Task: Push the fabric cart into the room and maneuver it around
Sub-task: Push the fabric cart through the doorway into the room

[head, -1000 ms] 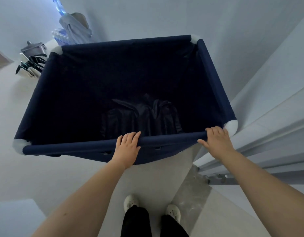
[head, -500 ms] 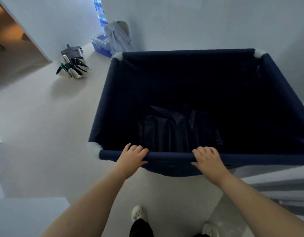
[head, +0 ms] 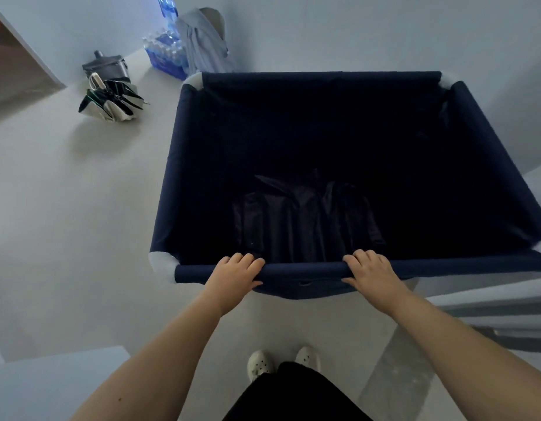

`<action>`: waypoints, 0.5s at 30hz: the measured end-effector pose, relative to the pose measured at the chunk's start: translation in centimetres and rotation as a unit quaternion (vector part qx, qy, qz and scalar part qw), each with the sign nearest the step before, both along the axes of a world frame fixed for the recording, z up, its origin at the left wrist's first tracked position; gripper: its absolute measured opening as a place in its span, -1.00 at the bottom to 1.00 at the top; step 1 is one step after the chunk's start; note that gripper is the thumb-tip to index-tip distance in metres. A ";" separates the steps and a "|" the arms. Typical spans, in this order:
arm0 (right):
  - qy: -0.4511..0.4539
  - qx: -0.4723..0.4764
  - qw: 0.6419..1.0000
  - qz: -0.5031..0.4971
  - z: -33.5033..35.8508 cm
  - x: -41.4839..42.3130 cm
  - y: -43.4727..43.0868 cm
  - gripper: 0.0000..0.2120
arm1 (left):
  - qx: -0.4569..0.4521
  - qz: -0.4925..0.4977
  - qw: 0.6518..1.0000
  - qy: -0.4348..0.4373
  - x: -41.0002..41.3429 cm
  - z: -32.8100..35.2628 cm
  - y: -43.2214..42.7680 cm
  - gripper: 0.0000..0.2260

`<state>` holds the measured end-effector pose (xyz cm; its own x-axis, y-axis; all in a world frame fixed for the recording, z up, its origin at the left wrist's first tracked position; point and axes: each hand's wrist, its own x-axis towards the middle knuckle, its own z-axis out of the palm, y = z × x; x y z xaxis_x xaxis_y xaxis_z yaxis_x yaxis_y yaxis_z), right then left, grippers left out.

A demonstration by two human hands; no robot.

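Observation:
A large navy fabric cart (head: 184,165) with white corner joints fills the middle and right of the head view. Dark folded cloth (head: 305,220) lies at its bottom. My left hand (head: 236,275) grips the near padded rail left of centre, fingers curled over the top. My right hand (head: 372,275) grips the same rail to the right of it. Both forearms stretch out from the lower edge of the view. My white shoes (head: 281,360) stand on the floor just behind the cart.
A folded umbrella (head: 114,101) and a dark bag (head: 106,66) lie on the pale floor at far left. Packs of water bottles (head: 164,54) and a draped grey garment (head: 202,44) stand by the back wall. A door frame (head: 482,305) runs along the right; an opening (head: 11,71) shows at top left.
The cart has swung to the right and forward past the door frame. My right hand slid from the rail's right corner toward its middle; both hands still hold the rail.

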<state>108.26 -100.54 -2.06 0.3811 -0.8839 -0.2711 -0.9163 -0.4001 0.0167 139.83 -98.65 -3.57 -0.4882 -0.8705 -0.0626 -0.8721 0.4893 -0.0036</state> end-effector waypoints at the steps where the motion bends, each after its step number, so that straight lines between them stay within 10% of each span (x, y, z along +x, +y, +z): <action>1: 0.000 -0.001 1.000 0.005 -0.1 0.6 -0.1 -0.58 | 0.002 0.012 1.000 0.001 0.6 0.2 0.2 -0.61; 15: -0.052 -0.012 0.997 0.063 -0.5 11.2 -1.6 -0.61 | 0.061 0.190 0.980 0.025 9.5 0.9 2.5 -0.64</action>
<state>119.46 -102.18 -2.57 0.5142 -0.8331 -0.2038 -0.8562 -0.5124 -0.0659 149.32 -96.14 -2.64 -0.1362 -0.9773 -0.1625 -0.9889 0.1242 0.0821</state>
